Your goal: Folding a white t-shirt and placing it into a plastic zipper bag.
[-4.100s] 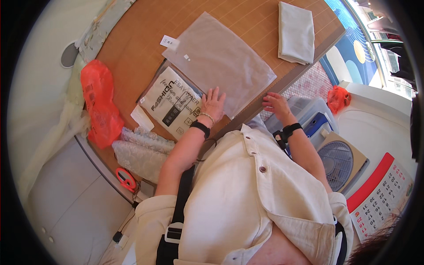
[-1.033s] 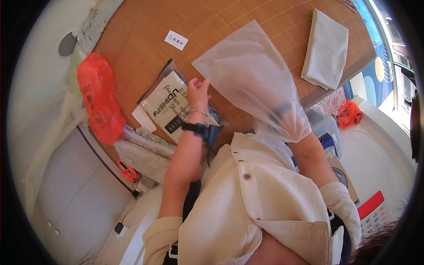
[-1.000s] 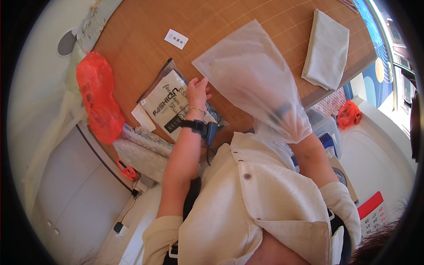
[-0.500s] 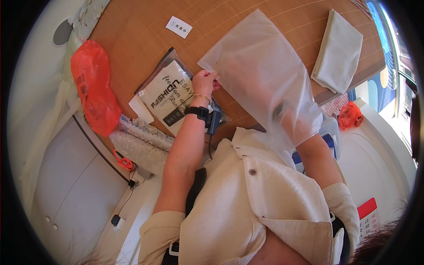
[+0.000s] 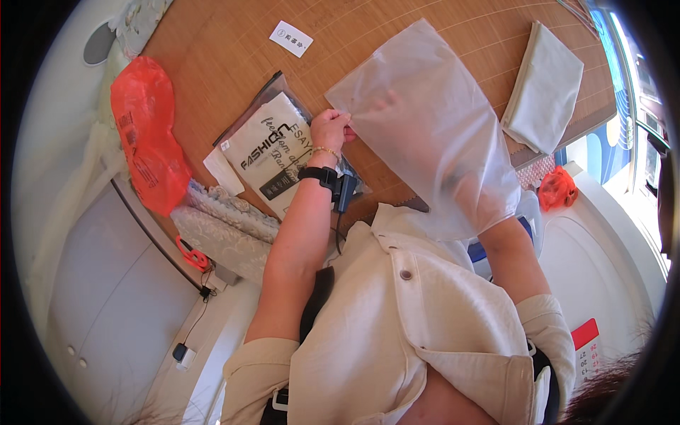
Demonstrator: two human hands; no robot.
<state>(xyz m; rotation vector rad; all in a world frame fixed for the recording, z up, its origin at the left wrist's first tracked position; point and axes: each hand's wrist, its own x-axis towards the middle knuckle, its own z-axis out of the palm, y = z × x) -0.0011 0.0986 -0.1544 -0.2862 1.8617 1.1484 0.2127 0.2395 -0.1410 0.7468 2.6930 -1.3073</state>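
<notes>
A frosted, translucent plastic bag (image 5: 439, 92) spreads over the brown table in front of me. My left hand (image 5: 331, 132) pinches its left edge between thumb and fingers. My right hand (image 5: 391, 100) is inside the bag, the forearm entering through the near end. Through the cloudy plastic its fingers show faintly, stretched toward the far left part of the bag. Beneath my left wrist lies a flat clear packet (image 5: 263, 145) with dark print and a dark zip edge. A strapped black device (image 5: 344, 191) sits on that wrist.
A folded pale cloth (image 5: 544, 88) lies at the table's right. A white tag (image 5: 291, 39) is at the back. A red plastic bag (image 5: 147, 134) covers the left edge, with red-handled scissors (image 5: 193, 255) below it. A smaller red bag (image 5: 557, 189) is at the right.
The frosted bag has shifted slightly right. My right hand reaches farther into it, its fingers now faintly visible near the far left. My left hand keeps its pinch.
</notes>
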